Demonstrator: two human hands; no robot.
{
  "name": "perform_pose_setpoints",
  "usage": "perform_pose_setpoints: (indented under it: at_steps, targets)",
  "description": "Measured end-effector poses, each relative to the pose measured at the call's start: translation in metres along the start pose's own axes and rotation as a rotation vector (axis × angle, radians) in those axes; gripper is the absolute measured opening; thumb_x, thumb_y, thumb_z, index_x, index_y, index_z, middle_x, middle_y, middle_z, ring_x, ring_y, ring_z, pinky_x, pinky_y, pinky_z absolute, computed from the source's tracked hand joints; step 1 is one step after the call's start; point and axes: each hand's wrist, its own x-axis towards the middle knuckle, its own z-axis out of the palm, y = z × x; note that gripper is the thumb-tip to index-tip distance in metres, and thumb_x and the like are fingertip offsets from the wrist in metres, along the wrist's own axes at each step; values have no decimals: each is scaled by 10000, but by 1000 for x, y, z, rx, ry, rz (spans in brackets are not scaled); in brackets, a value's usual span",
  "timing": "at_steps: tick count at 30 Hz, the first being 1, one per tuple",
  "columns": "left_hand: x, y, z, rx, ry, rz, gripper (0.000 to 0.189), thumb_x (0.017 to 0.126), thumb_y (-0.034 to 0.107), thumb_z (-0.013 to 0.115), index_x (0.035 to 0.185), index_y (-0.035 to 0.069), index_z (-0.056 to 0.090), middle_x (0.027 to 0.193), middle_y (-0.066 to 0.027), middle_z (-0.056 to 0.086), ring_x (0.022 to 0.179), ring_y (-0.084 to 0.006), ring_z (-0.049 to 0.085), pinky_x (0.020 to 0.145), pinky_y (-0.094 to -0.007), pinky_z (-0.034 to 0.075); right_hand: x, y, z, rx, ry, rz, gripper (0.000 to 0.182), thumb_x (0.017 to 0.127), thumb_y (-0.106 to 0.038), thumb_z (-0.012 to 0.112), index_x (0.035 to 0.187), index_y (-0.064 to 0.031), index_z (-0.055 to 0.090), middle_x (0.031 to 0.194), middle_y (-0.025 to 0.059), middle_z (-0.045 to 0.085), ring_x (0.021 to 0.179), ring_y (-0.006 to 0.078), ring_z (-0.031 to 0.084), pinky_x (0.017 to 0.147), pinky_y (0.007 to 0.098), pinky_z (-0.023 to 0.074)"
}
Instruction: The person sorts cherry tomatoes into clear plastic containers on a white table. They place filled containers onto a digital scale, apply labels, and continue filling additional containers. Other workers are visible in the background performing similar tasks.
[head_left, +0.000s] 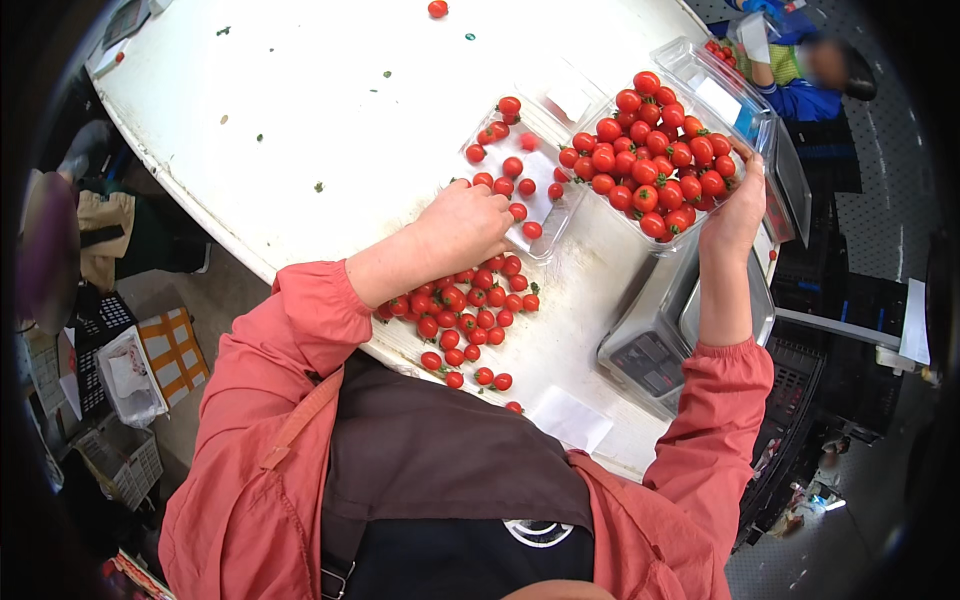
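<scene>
My right hand (731, 202) grips the right side of a clear plastic punnet heaped with cherry tomatoes (645, 172), which is tilted over the table's right part. A second clear punnet (559, 229) with a white liner and several scattered tomatoes lies to its left. At that punnet's left edge is my left hand (465, 221), palm down with fingers curled; whether it holds a tomato is hidden. Below my left hand a loose pile of cherry tomatoes (465, 307) rests on the white table (247, 202) near its front edge.
A digital scale (649, 360) in a clear cover stands right of the loose pile. Stacked clear punnets (694, 71) are behind the full one. A white paper (571, 418) lies at the front edge. Another person (802, 82) in blue sleeves is at upper right. Crates (124, 457) stand at lower left.
</scene>
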Motion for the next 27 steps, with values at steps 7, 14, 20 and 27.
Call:
perform_pose_setpoints:
  at_steps: [7,14,20,27]
  targets:
    - [1,-9,-10,-219,225,28,273,833,330,758,872,69,688,855,-79,660,835,-248,656,741,-369,501,1,-1,1,-151,-29,-144,421,1074,-316,349,1204,-4,600,1116,168,684,987,223,694,879,338,574]
    - [3,-58,-16,-951,708,-372,477,1049,435,429,1229,51,648,1245,-122,652,1174,-233,598,1004,-354,445,0,4,3,-249,-47,-330,408,1075,-307,404,1167,-2,658,1113,79,653,1007,143,611,903,285,516]
    - [9,-56,-7,-1181,496,-411,742,1048,624,234,1417,55,536,1452,-116,532,1387,-248,442,1155,-426,314,2,1,8,-110,-49,-243,405,1079,-305,404,1180,4,646,1103,86,645,980,145,629,863,294,549]
    - [9,-54,-14,-1163,452,-406,775,1035,650,242,1435,47,517,1456,-144,522,1382,-260,448,1149,-422,322,5,2,1,-43,15,-108,399,1069,-317,400,1169,-5,628,985,128,674,816,190,711,748,297,590]
